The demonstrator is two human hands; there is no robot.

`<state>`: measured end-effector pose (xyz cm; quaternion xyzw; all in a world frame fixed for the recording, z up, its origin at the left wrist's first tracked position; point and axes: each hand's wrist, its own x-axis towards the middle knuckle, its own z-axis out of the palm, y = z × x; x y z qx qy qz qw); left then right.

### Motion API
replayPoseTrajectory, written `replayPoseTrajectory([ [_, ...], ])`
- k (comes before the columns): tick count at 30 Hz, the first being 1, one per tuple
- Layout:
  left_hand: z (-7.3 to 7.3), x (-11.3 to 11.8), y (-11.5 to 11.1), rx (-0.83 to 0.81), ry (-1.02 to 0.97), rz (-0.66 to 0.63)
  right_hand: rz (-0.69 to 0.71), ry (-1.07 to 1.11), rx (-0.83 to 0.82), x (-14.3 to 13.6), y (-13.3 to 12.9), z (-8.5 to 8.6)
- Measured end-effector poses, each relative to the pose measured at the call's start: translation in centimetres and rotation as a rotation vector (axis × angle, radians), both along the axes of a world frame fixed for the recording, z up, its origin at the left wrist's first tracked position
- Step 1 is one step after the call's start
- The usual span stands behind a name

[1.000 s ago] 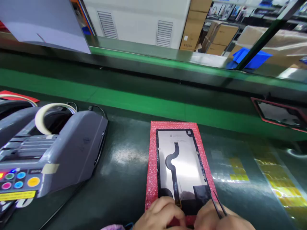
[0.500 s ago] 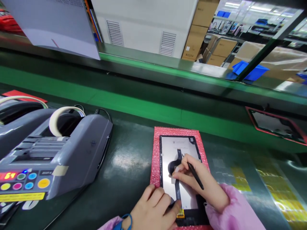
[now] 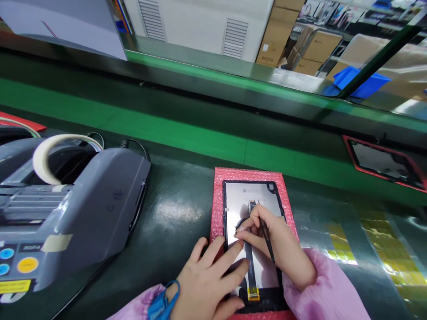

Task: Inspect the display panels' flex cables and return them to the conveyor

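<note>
A tablet screen panel (image 3: 236,198) lies with its silvery back up on pink bubble wrap (image 3: 218,200). A dark flex cable (image 3: 251,266) runs down its middle to a gold-coloured end near the panel's lower edge. My right hand (image 3: 278,233) is closed over the panel, with black tweezers (image 3: 267,244) tucked in it. Its thumb and forefinger are pinched beside the cable; whether they grip anything there is hidden. My left hand (image 3: 210,278) spreads its fingers over the panel's lower left side, holding nothing, with fingertips close to the cable and the right thumb.
A grey tape dispenser (image 3: 96,209) with a cream tape roll (image 3: 46,160) stands on the left. Strips of yellow film (image 3: 387,249) lie on the dark green bench (image 3: 180,249) at right. Another panel on red wrap (image 3: 383,162) rests at the far right. A ledge (image 3: 200,75) crosses behind.
My left hand has lifted off the cable's lower end and spread its fingers, uncovering the gold end. My right hand stays pinched near the cable. The view has shifted slightly.
</note>
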<state>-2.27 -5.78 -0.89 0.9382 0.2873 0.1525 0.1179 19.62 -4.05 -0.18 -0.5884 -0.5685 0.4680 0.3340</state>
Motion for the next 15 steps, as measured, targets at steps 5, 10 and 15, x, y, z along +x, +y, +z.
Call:
replayPoseTrajectory([
  [5, 0.1, 0.2, -0.2, 0.006, 0.024, -0.006, -0.147, -0.140, 0.098, -0.2, 1.3, -0.4],
  [10, -0.4, 0.2, -0.4, -0.013, 0.061, -0.002, -0.421, -0.347, 0.203, 1.0, 3.5, 1.0],
  [15, -1.3, 0.3, -0.2, -0.062, 0.001, 0.036, -0.614, -0.522, 0.158, 5.3, 1.5, 1.8],
])
